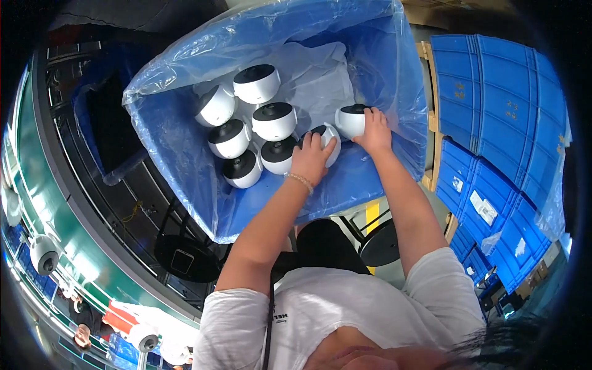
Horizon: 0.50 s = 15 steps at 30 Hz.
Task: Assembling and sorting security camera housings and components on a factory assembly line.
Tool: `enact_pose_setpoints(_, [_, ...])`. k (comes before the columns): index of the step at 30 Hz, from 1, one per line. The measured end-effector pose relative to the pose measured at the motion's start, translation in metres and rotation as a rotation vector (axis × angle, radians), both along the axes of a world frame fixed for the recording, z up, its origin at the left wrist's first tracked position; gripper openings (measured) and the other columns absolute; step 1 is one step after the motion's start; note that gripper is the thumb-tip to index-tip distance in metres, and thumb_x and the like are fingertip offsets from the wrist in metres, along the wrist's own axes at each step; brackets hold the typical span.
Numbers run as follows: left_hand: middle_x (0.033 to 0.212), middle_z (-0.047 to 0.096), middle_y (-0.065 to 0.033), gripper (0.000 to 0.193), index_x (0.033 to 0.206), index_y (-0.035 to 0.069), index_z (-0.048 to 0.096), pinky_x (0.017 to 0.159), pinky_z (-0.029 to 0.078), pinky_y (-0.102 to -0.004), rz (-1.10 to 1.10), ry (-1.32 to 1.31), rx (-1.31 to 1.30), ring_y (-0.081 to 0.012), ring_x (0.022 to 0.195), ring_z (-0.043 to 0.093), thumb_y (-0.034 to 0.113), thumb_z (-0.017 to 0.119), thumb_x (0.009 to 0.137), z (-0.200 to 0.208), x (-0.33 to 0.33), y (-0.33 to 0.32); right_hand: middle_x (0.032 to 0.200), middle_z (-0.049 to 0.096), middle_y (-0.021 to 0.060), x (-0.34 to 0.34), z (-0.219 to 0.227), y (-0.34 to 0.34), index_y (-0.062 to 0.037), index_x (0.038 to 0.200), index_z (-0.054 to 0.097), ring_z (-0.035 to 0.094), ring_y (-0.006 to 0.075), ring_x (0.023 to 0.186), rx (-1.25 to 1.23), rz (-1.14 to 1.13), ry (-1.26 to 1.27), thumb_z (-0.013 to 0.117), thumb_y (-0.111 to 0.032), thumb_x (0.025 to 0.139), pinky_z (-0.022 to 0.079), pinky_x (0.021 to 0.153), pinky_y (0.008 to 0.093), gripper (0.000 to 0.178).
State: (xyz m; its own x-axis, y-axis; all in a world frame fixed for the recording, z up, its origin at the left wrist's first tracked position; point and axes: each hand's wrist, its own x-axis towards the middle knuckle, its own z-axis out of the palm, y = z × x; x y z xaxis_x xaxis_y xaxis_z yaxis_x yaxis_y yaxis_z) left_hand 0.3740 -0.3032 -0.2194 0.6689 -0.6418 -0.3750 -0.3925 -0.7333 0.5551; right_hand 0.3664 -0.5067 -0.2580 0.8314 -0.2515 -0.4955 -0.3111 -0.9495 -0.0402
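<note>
Several rounded white security cameras with black faces stand in a blue crate (345,197) lined with clear plastic. My left hand (311,159) is curled over one white camera (333,151) at the near middle of the group, its fingers on the top and side. To the right, my right hand (374,131) grips another white camera (350,123) from its right side, with the thumb low on it. A white camera (275,160) stands just left of my left hand. Farther back are another camera (274,123) and one more (256,85) near the far side.
Clear plastic film (410,92) drapes over the crate's walls. Stacked blue crates (505,92) rise at the right. A green work surface (92,228) curves along the left, with a white camera (44,254) beside it. A black stool (185,259) carries a phone. Another person (86,320) is at lower left.
</note>
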Motion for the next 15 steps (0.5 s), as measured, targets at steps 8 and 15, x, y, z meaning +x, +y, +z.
enact_pose_setpoints(8, [0.120,0.039,-0.0150,0.059,0.124,0.025,0.040,0.078,0.043,-0.0476,-0.051,-0.194,0.143,-0.0335,0.116,0.038,0.017,0.062,0.070,-0.036,-0.018,-0.022,0.126,0.037,0.0094,0.000,0.000,0.013,-0.0149,0.121,0.039,0.036,0.0326,0.118,-0.125,0.144,0.046,0.079,-0.025,0.052,0.045,0.083,0.0434,0.081])
enact_pose_setpoints(15, [0.118,0.041,-0.0150,0.039,0.121,0.024,0.043,0.075,0.043,-0.0524,-0.104,-0.276,0.139,-0.0343,0.115,0.038,0.018,0.043,0.083,-0.069,-0.031,-0.037,0.122,0.040,0.0114,0.000,0.002,0.003,-0.0107,0.120,0.040,0.041,0.0301,0.113,-0.079,0.097,-0.036,0.081,-0.025,0.049,0.044,0.085,0.0411,0.083])
